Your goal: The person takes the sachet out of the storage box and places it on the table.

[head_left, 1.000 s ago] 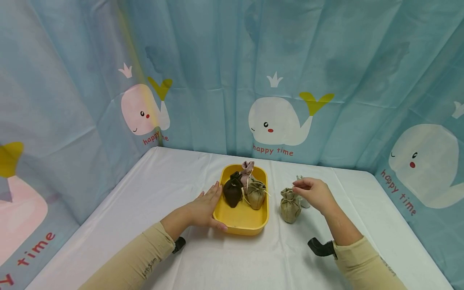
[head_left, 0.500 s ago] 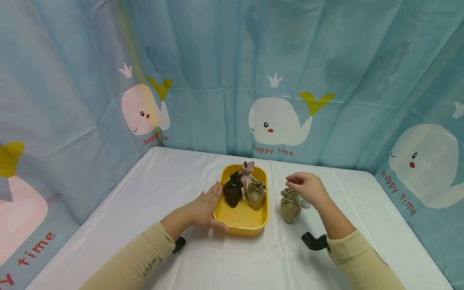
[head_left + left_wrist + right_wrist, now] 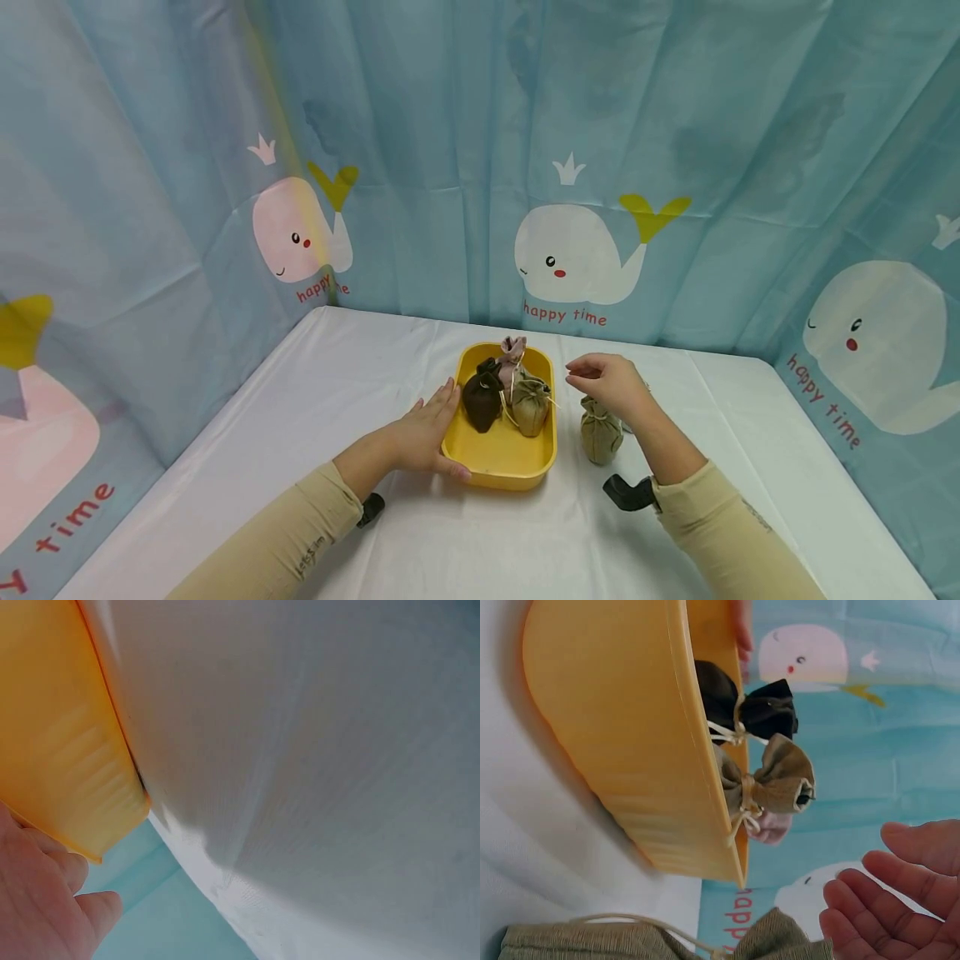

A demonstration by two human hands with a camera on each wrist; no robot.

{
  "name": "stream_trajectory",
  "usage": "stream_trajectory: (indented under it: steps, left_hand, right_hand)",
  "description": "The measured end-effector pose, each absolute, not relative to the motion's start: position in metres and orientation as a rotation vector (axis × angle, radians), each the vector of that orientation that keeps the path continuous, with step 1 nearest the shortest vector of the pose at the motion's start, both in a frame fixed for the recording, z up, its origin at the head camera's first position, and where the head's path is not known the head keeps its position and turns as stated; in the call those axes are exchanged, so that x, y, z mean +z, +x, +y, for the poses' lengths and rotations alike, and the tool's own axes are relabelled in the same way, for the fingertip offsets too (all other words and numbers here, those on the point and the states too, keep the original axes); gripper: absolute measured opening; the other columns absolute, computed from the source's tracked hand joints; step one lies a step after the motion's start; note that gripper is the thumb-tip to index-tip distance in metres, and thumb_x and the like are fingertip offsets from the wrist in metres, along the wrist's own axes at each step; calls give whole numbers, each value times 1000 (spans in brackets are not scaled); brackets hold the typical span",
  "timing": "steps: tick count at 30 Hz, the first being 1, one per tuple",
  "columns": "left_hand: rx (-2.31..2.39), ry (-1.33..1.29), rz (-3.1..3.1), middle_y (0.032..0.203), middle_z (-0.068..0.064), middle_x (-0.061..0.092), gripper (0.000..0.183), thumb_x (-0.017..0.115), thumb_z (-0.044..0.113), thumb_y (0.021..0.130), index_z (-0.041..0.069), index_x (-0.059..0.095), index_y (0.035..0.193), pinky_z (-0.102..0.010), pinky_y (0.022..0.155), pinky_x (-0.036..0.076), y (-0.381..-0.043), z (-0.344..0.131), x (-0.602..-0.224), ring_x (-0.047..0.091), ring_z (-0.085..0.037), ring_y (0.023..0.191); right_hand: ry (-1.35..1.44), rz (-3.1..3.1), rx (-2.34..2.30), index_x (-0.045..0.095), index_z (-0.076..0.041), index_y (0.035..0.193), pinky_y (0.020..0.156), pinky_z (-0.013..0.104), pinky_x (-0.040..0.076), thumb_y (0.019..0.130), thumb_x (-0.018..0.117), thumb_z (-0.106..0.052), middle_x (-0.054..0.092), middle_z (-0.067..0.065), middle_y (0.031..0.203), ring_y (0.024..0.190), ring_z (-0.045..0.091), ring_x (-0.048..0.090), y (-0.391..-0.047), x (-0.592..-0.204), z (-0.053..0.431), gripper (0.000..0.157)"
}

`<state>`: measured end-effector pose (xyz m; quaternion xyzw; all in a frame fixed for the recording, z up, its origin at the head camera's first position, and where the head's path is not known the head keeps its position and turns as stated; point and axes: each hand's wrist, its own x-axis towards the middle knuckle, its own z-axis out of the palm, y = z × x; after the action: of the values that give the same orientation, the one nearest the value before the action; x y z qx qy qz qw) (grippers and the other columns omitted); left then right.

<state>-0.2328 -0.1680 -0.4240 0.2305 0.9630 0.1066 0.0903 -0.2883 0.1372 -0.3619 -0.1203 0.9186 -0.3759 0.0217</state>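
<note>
My left hand (image 3: 422, 429) rests along the left side of a yellow plastic tub (image 3: 495, 458), its fingers straight and the thumb at the near corner. Inside the tub sit a black drawstring pouch (image 3: 482, 402), an olive one (image 3: 529, 407) and a pink one (image 3: 512, 354), all tied at the neck. My right hand (image 3: 611, 385) hovers right of the tub with nothing in its fingers, as the right wrist view confirms. Just below it a khaki drawstring pouch (image 3: 601, 435) stands on the table. A greyish thing behind that pouch is mostly hidden by the hand and forearm.
White cloth (image 3: 517, 542) covers the table. Blue curtains (image 3: 420, 125) printed with whales close off its back and sides. A black fitting (image 3: 628, 493) sticks out by the right cuff, another (image 3: 371, 508) by the left.
My right hand has moved left from beside the greyish thing, past the top of the khaki pouch, towards the tub. The left hand, the tub and the pouches stay in place.
</note>
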Motion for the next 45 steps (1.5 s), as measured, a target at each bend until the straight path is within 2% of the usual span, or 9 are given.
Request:
stream_trajectory:
  steps: [14, 27, 35, 45]
  left_hand:
    - [302, 686, 2867, 152, -15, -9, 134, 48, 85, 55, 2, -5, 146, -50, 109, 13, -233, -168, -426, -1, -24, 140]
    - [331, 679, 2851, 152, -14, -9, 133, 50, 84, 56, 3, -5, 146, -50, 109, 12, -232, -168, -423, -2, -22, 140]
    - [345, 686, 2850, 152, -13, -10, 133, 50, 84, 57, 3, -6, 146, -50, 109, 12, -233, -168, -425, -3, -22, 140]
    - [339, 704, 2850, 152, -14, -11, 132, 50, 83, 58, 3, -7, 145, -50, 109, 13, -233, -169, -426, -3, -22, 140]
  right_hand:
    - [-381, 2814, -1053, 65, -8, 112, 74, 34, 52, 85, 66, -22, 66, 7, 101, 93, 23, 61, -295, -364, 120, 31]
    - [-339, 2777, -1050, 65, -2, 111, 69, 34, 52, 81, 70, -21, 67, 6, 93, 84, 18, 62, -299, -371, 107, 36]
    - [-370, 2783, -1017, 69, -5, 102, 72, 32, 52, 82, 68, -15, 68, 5, 89, 83, 16, 62, -301, -378, 98, 23]
    - [-381, 2814, -1000, 70, -9, 81, 62, 29, 50, 81, 69, -13, 66, -1, 74, 68, 12, 59, -301, -379, 92, 4]
